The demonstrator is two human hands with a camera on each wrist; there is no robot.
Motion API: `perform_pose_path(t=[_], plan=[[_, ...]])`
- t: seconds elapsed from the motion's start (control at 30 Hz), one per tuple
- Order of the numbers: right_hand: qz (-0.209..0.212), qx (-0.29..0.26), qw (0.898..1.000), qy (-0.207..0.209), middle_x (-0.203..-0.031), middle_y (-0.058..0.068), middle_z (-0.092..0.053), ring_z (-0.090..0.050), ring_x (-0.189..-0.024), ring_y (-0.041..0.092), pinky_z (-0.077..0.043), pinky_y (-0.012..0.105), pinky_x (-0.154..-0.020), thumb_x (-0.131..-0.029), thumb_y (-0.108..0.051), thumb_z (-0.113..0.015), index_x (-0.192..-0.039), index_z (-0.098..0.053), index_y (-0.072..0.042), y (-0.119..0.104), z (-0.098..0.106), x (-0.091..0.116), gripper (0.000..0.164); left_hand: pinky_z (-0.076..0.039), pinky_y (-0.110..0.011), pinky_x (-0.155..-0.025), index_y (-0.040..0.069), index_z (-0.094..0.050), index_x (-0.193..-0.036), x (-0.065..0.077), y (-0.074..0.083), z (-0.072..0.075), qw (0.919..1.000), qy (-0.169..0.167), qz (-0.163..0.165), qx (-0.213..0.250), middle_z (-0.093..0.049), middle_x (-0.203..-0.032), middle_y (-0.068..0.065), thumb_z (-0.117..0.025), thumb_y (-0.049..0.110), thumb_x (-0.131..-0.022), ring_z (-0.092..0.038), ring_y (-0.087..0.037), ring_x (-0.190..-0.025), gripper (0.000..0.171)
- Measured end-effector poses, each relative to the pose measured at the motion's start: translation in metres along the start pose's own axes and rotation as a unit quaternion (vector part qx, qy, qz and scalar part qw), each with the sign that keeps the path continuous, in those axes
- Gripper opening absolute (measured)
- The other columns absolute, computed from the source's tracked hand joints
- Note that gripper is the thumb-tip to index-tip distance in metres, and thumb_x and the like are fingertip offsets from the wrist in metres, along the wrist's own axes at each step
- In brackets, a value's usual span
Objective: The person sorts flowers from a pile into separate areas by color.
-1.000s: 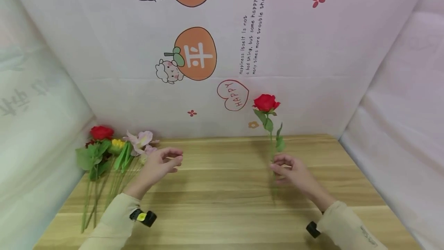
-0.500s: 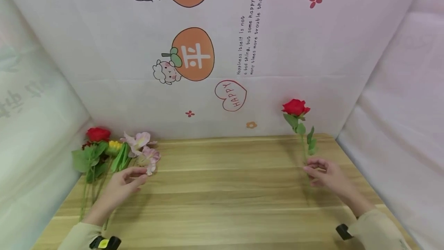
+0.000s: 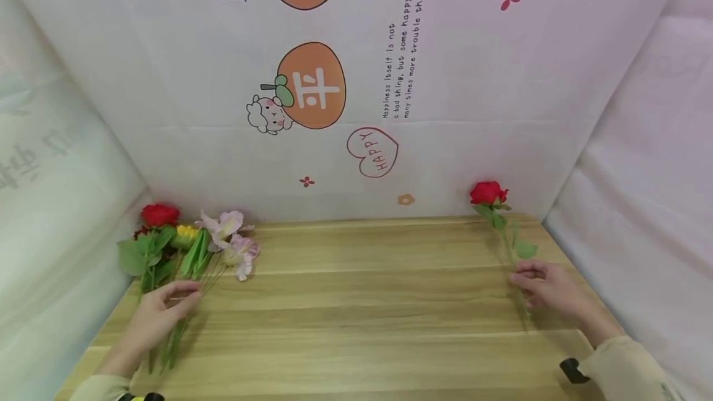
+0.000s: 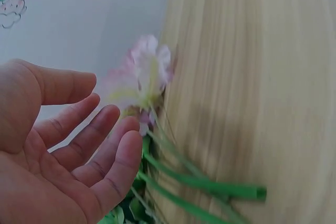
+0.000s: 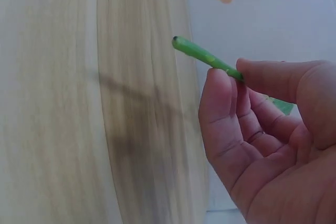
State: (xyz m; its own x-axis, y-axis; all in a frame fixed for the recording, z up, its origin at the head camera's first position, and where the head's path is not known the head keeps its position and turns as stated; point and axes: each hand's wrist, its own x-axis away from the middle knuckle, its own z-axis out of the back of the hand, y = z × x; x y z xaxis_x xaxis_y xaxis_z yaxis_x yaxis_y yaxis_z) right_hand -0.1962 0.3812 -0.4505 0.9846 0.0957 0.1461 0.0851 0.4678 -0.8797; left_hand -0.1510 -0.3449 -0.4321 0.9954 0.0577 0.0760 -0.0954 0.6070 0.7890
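Note:
My right hand (image 3: 554, 289) pinches a red rose (image 3: 488, 193) by its green stem, between thumb and fingertips, at the table's right side. In the right wrist view the cut end of the stem (image 5: 197, 53) sticks out past the fingertips. My left hand (image 3: 158, 314) hovers over the stems of a group of flowers on the left, its fingers loosely bent with nothing between them. Nearest to it in the left wrist view are pale pink flowers (image 4: 142, 72) and thick green stems (image 4: 210, 184). Part of the stems is hidden behind this hand in the head view.
Another red rose (image 3: 159, 215), a yellow flower (image 3: 186, 235) and large green leaves (image 3: 132, 257) lie at the table's back left. The wooden table (image 3: 356, 327) meets a white printed cloth (image 3: 445, 79) at the back, with white cloth on both sides.
My right hand has carried the rose to the right and lowered it, the bloom sinking toward the table's back edge. My left hand has moved left and down, from beside the pink flowers to over the stems.

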Motion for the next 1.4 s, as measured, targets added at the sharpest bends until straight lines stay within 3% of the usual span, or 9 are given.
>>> perform_pose_path(t=[0.1,0.27,0.47,0.73,0.9,1.07,1.17,1.4], plan=[[-0.001,0.013,1.0,-0.004,-0.103,0.017,-0.062,-0.06,-0.074,0.017,-0.06,0.034,-0.062,-0.103,-0.019,-0.062,-0.13,-0.046,0.017,0.004,0.003,0.0,0.047,-0.056,-0.024,-0.075,-0.005,-0.054,-0.14,0.0,-0.006,0.006,0.9997,-0.003,0.006,-0.025,-0.06,-0.134,-0.025,-0.062,0.042,-0.102,-0.063,-0.034,-0.113,0.061],[-0.001,0.044,0.999,-0.003,-0.098,0.017,-0.064,-0.06,-0.066,0.017,-0.058,0.033,-0.058,-0.102,-0.018,-0.063,-0.128,-0.049,0.017,0.009,0.007,0.002,0.046,-0.057,-0.025,-0.076,-0.007,-0.052,-0.141,0.001,-0.015,0.014,0.9991,-0.004,0.014,-0.041,-0.059,-0.134,-0.026,-0.06,0.04,-0.103,-0.061,-0.04,-0.116,0.06],[-0.018,0.061,0.998,0.006,-0.103,0.016,-0.065,-0.062,-0.076,0.02,-0.061,0.034,-0.063,-0.102,-0.019,-0.064,-0.129,-0.048,0.018,0.014,0.011,0.003,0.049,-0.059,-0.038,-0.082,-0.011,-0.047,-0.142,-0.001,-0.024,0.022,0.9975,-0.004,0.024,-0.066,-0.056,-0.133,-0.032,-0.052,0.043,-0.106,-0.057,-0.047,-0.118,0.065],[-0.03,0.073,0.997,0.015,-0.101,0.016,-0.069,-0.063,-0.077,0.021,-0.062,0.037,-0.064,-0.102,-0.014,-0.063,-0.129,-0.047,0.021,0.017,0.02,-0.003,0.047,-0.054,-0.053,-0.092,-0.012,-0.036,-0.148,-0.01,-0.036,0.034,0.9947,-0.023,0.072,-0.07,-0.045,-0.142,-0.035,-0.044,0.056,-0.105,-0.045,-0.053,-0.127,0.08],[-0.038,0.08,0.996,0.011,-0.099,0.014,-0.069,-0.063,-0.076,0.022,-0.061,0.037,-0.062,-0.101,-0.015,-0.064,-0.128,-0.048,0.019,0.016,0.021,-0.005,0.047,-0.053,-0.054,-0.091,-0.015,-0.032,-0.148,-0.013,-0.038,0.038,0.9939,-0.033,0.072,-0.077,-0.043,-0.141,-0.038,-0.044,0.054,-0.106,-0.045,-0.054,-0.126,0.081],[-0.035,0.131,0.991,0.016,-0.098,0.011,-0.07,-0.064,-0.075,0.022,-0.062,0.036,-0.061,-0.098,-0.02,-0.069,-0.126,-0.055,0.014,0.017,0.019,-0.008,0.046,-0.056,-0.05,-0.087,-0.018,-0.03,-0.147,-0.017,-0.039,0.04,0.9934,-0.041,0.07,-0.081,-0.042,-0.139,-0.041,-0.045,0.05,-0.107,-0.045,-0.055,-0.124,0.08],[-0.041,0.151,0.988,0.012,-0.099,0.011,-0.07,-0.063,-0.075,0.021,-0.062,0.036,-0.061,-0.097,-0.02,-0.07,-0.125,-0.058,0.011,0.018,0.016,-0.012,0.043,-0.058,-0.048,-0.085,-0.018,-0.034,-0.144,-0.018,-0.041,0.04,0.9931,-0.045,0.064,-0.088,-0.047,-0.135,-0.039,-0.048,0.045,-0.107,-0.05,-0.053,-0.121,0.074],[-0.055,0.137,0.989,-0.005,-0.099,0.011,-0.067,-0.062,-0.078,0.022,-0.061,0.039,-0.063,-0.098,-0.015,-0.068,-0.126,-0.055,0.014,0.018,0.01,-0.016,0.042,-0.058,-0.045,-0.083,-0.016,-0.047,-0.137,-0.023,-0.044,0.036,0.9907,-0.075,0.053,-0.101,-0.062,-0.123,-0.028,-0.058,0.04,-0.104,-0.061,-0.041,-0.111,0.066]])
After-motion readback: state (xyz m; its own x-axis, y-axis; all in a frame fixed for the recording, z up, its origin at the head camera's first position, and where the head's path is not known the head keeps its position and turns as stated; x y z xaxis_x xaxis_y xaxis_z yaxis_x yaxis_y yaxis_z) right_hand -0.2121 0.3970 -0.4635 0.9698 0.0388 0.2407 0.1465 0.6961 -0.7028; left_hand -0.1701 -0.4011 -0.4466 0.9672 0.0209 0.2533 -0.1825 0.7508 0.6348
